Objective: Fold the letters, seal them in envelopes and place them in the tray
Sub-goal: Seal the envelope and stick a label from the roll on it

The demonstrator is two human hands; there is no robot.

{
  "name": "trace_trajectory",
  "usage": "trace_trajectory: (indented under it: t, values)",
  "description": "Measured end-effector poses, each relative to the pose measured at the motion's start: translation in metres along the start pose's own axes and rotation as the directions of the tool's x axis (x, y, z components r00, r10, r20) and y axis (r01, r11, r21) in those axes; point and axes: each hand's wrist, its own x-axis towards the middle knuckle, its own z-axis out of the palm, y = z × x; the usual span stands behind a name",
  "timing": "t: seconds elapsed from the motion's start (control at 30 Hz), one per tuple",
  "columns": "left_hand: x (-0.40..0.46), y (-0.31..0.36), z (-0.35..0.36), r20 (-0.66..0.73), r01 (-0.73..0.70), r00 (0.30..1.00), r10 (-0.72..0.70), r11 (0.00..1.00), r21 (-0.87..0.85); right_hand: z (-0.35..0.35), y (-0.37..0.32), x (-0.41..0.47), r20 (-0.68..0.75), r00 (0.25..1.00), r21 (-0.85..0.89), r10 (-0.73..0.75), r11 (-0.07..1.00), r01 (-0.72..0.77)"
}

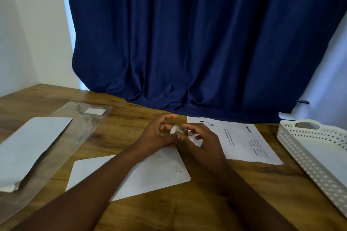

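Both hands meet at table centre: left hand [157, 133] and right hand [201, 139] pinch a small clear object [176, 130], likely tape/glue. Envelope [150, 172] at 6 o'clock; tray [293, 137] at 3. Dispense sparingly, seal flap flat.

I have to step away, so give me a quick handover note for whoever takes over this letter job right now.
Left hand and right hand together hold a small clear object, perhaps glue or tape, above the envelope.
Printed letter lies flat, unfolded, to the right.
Envelope stack sits left on a clear plastic sleeve.
White tray at far right; contents unclear.
Left: seal this envelope, tray it, fold the printed letter.
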Motion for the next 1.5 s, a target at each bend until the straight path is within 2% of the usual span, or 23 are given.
trace_trajectory:
  t: [0.13, 0.33, 0.43, 0.77, 0.97, 1.17, 1.27, 1.33, 1.37, 1.43, 1.5]
  values:
    - [-0.003, 0.004, -0.002, -0.005, 0.039, 0.999, -0.039, 0.998, -0.052, 0.0, -0.003, -0.001, -0.03, 0.999, -0.014, -0.012, 1.0, 0.012]
    - [-0.002, 0.009, -0.002, 0.077, 0.184, 0.982, -0.17, 0.948, -0.26, -0.004, 0.007, -0.003, -0.189, 0.967, -0.025, -0.169, 0.986, 0.167]
    - [-0.003, 0.008, -0.002, 0.058, 0.201, 0.98, -0.192, 0.944, -0.263, -0.003, 0.012, -0.002, -0.23, 0.946, -0.052, -0.229, 0.973, 0.223]
    - [-0.009, 0.009, 0.003, 0.019, 0.21, 0.977, -0.21, 0.963, -0.171, 0.001, 0.013, -0.002, -0.196, 0.92, -0.069, -0.339, 0.941, 0.332]
    - [-0.004, 0.011, 0.001, -0.065, 0.241, 0.962, -0.265, 0.937, -0.254, 0.007, 0.013, -0.003, -0.179, 0.895, -0.071, -0.409, 0.912, 0.403]
    - [0.004, 0.017, -0.019, -0.207, 0.233, 0.933, -0.296, 0.931, -0.281, 0.003, 0.011, -0.003, -0.231, 0.899, 0.07, -0.371, 0.916, 0.395]
    - [0.008, 0.017, -0.035, -0.347, 0.182, 0.912, -0.219, 0.974, -0.136, 0.002, 0.007, -0.004, -0.229, 0.931, 0.207, -0.285, 0.92, 0.333]
    - [0.008, 0.016, -0.049, -0.446, 0.112, 0.893, -0.063, 0.99, 0.085, 0.001, 0.005, -0.002, -0.206, 0.954, 0.293, -0.218, 0.916, 0.273]
    - [0.008, 0.014, -0.058, -0.472, 0.083, 0.881, 0.046, 0.965, 0.249, 0.001, 0.004, -0.001, -0.186, 0.964, 0.319, -0.189, 0.917, 0.241]
    - [0.007, 0.01, -0.074, -0.47, 0.115, 0.861, 0.192, 0.828, 0.549, 0.0, 0.005, 0.002, -0.137, 0.98, 0.337, -0.141, 0.924, 0.18]
    - [0.008, 0.006, -0.09, -0.479, 0.218, 0.857, 0.192, 0.706, 0.673, 0.001, 0.006, 0.003, -0.096, 0.99, 0.343, -0.107, 0.93, 0.134]
